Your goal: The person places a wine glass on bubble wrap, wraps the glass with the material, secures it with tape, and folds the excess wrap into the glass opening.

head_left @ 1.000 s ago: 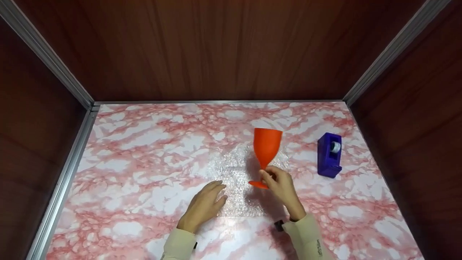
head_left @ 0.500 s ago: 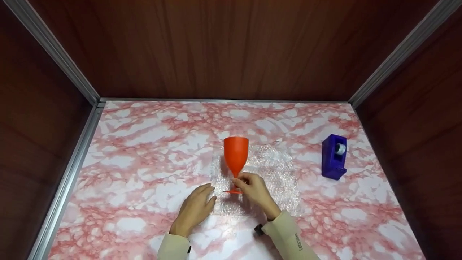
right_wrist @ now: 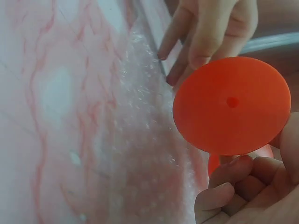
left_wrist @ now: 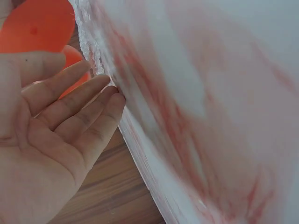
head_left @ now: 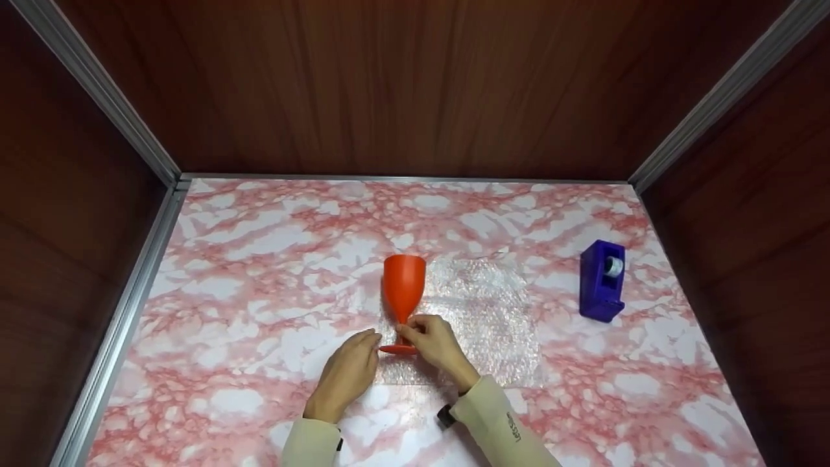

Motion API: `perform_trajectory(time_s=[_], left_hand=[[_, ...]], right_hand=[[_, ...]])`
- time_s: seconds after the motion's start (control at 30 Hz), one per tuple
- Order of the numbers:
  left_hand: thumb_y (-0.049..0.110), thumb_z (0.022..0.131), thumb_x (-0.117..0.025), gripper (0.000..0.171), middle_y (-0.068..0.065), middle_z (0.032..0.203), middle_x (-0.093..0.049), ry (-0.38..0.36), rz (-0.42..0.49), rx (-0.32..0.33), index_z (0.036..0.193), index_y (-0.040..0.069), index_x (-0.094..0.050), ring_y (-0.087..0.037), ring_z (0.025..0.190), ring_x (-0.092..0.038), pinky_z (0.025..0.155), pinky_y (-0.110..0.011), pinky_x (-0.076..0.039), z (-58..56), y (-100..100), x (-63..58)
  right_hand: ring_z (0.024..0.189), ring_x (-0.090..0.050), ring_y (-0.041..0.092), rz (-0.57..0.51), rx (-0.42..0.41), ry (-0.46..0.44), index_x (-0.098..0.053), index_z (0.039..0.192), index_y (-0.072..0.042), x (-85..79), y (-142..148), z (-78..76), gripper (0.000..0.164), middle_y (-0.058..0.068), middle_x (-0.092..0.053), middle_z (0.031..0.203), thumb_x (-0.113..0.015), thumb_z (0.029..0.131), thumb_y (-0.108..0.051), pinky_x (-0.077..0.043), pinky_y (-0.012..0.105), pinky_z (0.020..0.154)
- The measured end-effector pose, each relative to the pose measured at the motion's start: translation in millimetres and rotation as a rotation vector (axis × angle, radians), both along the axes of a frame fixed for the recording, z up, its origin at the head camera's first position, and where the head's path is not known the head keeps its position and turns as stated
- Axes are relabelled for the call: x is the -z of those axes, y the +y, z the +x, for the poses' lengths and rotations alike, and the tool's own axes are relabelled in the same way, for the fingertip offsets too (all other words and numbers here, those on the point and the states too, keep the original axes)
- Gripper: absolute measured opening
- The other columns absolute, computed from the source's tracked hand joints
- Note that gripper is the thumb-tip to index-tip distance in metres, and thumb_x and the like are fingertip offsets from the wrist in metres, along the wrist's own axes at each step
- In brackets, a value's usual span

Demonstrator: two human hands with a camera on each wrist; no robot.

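Observation:
An orange goblet [head_left: 404,282] is held by its stem in my right hand [head_left: 438,344], over the left part of a clear bubble wrap sheet [head_left: 486,311]. Its bowl points away from me, and the round foot [right_wrist: 229,105] faces the right wrist camera. Curled fingers of the right hand pinch the stem just beyond the foot. My left hand [head_left: 347,373] lies at the sheet's left edge, close beside the foot. In the left wrist view the left hand's fingers [left_wrist: 74,102] are loosely extended, with nothing in them, and the fingertips are near the table surface.
A purple tape dispenser [head_left: 602,282] with a roll of tape stands on the right side of the pink-and-white marbled table [head_left: 259,259]. Dark wood panels [head_left: 402,91] with metal edging enclose the table at the back and both sides.
The right hand has carried the goblet leftward across the bubble wrap, and it now sits lower in the view. My left hand has shifted slightly left, and the goblet's foot is now close to it.

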State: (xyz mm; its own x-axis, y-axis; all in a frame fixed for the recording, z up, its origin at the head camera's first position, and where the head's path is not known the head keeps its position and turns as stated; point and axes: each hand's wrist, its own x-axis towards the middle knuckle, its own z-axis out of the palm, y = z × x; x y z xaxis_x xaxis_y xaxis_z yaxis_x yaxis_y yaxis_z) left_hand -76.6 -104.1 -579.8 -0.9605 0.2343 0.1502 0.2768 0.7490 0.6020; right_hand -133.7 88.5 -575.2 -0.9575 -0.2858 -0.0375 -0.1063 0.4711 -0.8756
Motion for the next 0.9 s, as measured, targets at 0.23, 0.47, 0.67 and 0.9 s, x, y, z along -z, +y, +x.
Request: perform_trajectory(time_s=[0.23,0.47,0.67,0.9], left_hand=[[0.01,0.102,-0.051,0.033,-0.019,0.13,-0.062,-0.079,0.022,0.006,0.129,-0.005,-0.062,-0.032,0.121,-0.058,0.103,-0.046,-0.044,-6.1,-2,-6.2],[0.03,0.105,-0.051,0.052,-0.02,0.14,-0.054,-0.209,0.044,-0.033,0.144,-0.005,-0.048,-0.034,0.128,-0.052,0.107,-0.048,-0.04,-34.7,-1,-22.0],[0.059,0.101,-0.045,0.086,-0.028,0.137,-0.052,-0.337,0.075,-0.058,0.15,-0.01,-0.032,-0.039,0.124,-0.053,0.104,-0.052,-0.041,-63.5,12,-27.4],[0.064,0.096,-0.052,0.091,-0.027,0.123,-0.053,-0.34,0.177,-0.152,0.151,-0.004,-0.03,-0.04,0.107,-0.059,0.093,-0.055,-0.047,-78.5,29,-19.1]], right_hand=[[0.062,-0.053,0.006,-0.014,0.01,-0.05,-0.074,0.079,-0.008,6.2,-3,2.6,0.021,-0.004,-0.066,0.07,-0.07,0.095,-0.021,-0.042,0.023,0.059],[0.064,-0.054,0.007,-0.019,0.009,-0.07,-0.074,0.08,-0.009,8.0,-3,2.2,0.022,-0.003,-0.067,0.071,-0.068,0.096,-0.023,-0.043,0.024,0.06],[0.064,-0.054,0.007,-0.02,0.023,-0.043,-0.073,0.08,-0.009,9.0,-2,1.1,0.02,-0.004,-0.065,0.07,-0.069,0.095,-0.021,-0.044,0.024,0.061],[0.063,-0.055,0.007,-0.005,0.018,-0.032,-0.074,0.081,-0.01,9.3,-1,1.3,0.021,-0.005,-0.066,0.07,-0.069,0.095,-0.024,-0.045,0.025,0.06]])
